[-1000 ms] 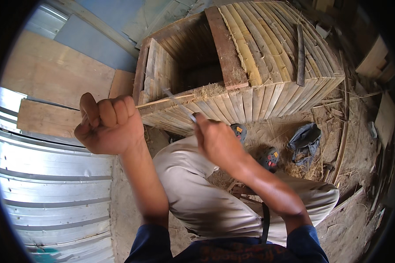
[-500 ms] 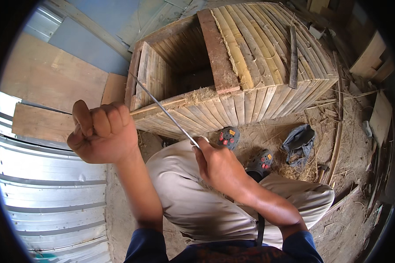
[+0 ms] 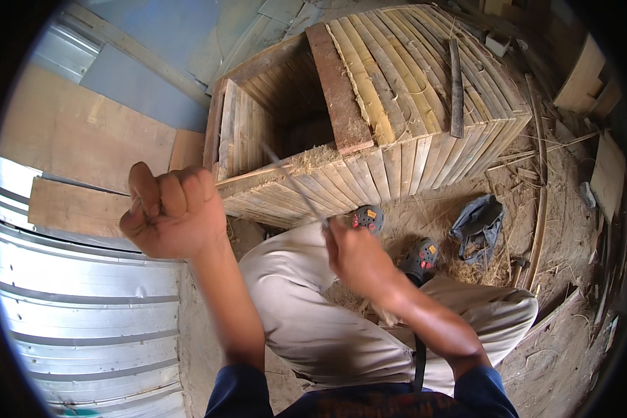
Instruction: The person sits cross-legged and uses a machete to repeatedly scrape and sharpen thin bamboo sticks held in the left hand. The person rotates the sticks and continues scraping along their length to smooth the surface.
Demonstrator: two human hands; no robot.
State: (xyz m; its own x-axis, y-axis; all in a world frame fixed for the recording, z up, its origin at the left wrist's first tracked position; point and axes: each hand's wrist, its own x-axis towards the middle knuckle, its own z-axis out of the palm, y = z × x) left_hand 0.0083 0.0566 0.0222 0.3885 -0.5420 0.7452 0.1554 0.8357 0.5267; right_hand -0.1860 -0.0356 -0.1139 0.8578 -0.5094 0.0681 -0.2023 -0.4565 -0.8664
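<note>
My right hand (image 3: 361, 263) is wrapped around the handle end of a long, thin metal blade (image 3: 301, 184), blurred by motion. The handle is hidden in my fingers. The blade points up and left, across the near edge of a slatted bamboo box (image 3: 390, 164) with a wooden frame. To the left, my left hand (image 3: 174, 209) is raised with its fingers curled tight, beside the box's near left corner. What those fingers hold, if anything, cannot be made out. The box's open part shows a dark inside, and a reddish-brown board (image 3: 336, 90) crosses its top.
A loose dark strip (image 3: 456, 87) lies on the box's slatted top. On the dirt floor are a dark cloth bag (image 3: 478, 226), a hammer-like tool (image 3: 520, 268) and fibre shavings. Corrugated metal sheeting (image 3: 94, 306) and plywood panels (image 3: 83, 125) stand at left; scrap boards (image 3: 602, 177) lean at right.
My right hand and the blade have shifted right, and the blade looks shorter and more blurred. My left hand, still closed, appears slightly further right as the view shifts.
</note>
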